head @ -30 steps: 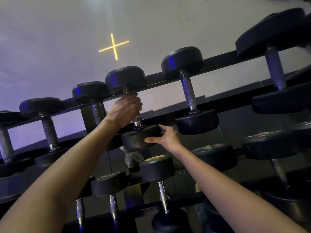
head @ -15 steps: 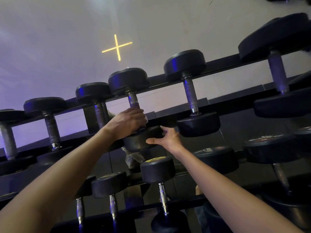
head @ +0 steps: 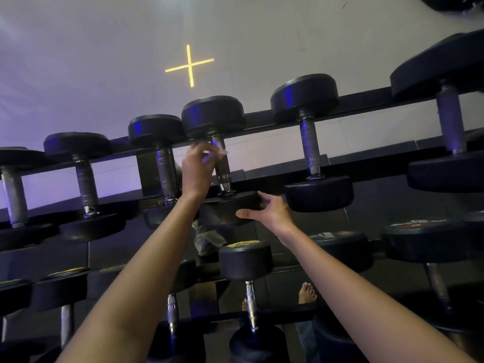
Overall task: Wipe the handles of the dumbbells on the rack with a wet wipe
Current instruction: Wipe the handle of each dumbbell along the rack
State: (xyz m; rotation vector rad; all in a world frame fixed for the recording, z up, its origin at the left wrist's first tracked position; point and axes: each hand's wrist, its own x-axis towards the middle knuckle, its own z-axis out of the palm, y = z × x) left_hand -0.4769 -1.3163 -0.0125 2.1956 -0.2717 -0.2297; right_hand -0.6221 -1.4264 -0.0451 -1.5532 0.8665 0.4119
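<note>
Wet wipe [head: 223, 152]: being pinched by curled left hand [head: 199, 167] fingers at the handle [head: 222, 166].
Near head [head: 230, 206]: being braced by spread right hand [head: 271, 212] fingers.
Coverage: full wrap being advised below the fingers.

Motion-blurred wet wipe [head: 223, 152] in left hand [head: 197, 170] — handle [head: 223, 170] partly hidden.

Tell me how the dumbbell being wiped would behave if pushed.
The dumbbell looks heavy for its size, with thick heads, so a light push probably won't shift it. Its round heads might roll along the rack; the right hand rests against one. The handle may be slick near the wet wipe.
</note>
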